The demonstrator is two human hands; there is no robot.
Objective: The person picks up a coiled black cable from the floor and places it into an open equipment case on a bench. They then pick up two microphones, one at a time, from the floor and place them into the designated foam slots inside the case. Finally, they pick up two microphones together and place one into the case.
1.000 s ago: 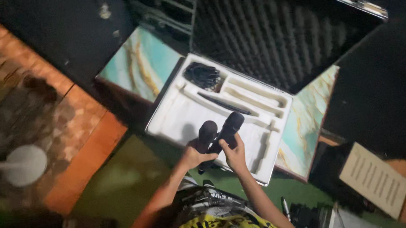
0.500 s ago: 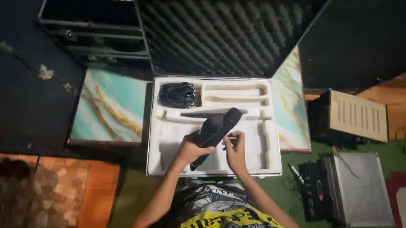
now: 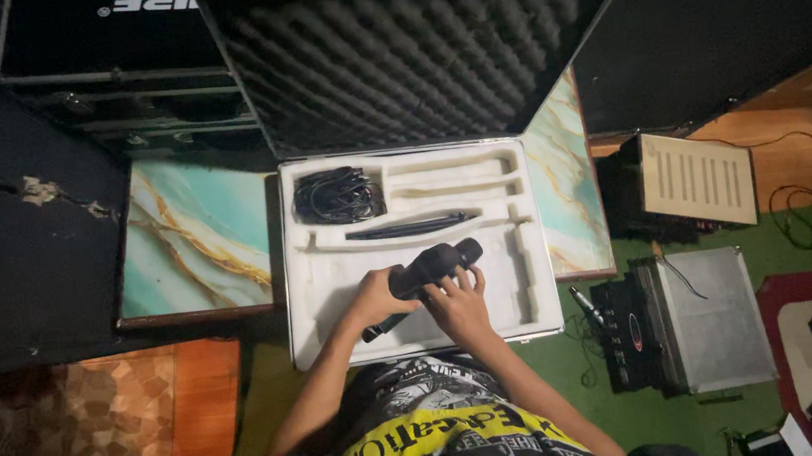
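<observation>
Microphone: a black handheld microphone (image 3: 426, 274), long and dark, with a rounded head pointing to the far right and a slimmer handle running to the near left; it is tilted across the tray.
Where it is: just above the white foam tray (image 3: 533, 290) of the open case, over the large near compartment; whether it touches the foam cannot be told.
Left hand: the left hand (image 3: 373, 297) is wrapped around the lower body of the microphone, fingers closed on it from the left.
Right hand: the right hand (image 3: 459, 305) sits on the near right of the microphone, its fingertips up against the body near the head, holding it too.
Tray contents: a coiled black cable (image 3: 337, 196) lies in the far-left compartment; a thin black rod (image 3: 411, 226) lies in a long slot just beyond the microphone.
Lid: the case lid (image 3: 427, 45) stands open on the far side, lined with dark ridged foam.
Under the case: a marbled teal table top (image 3: 192, 245).
</observation>
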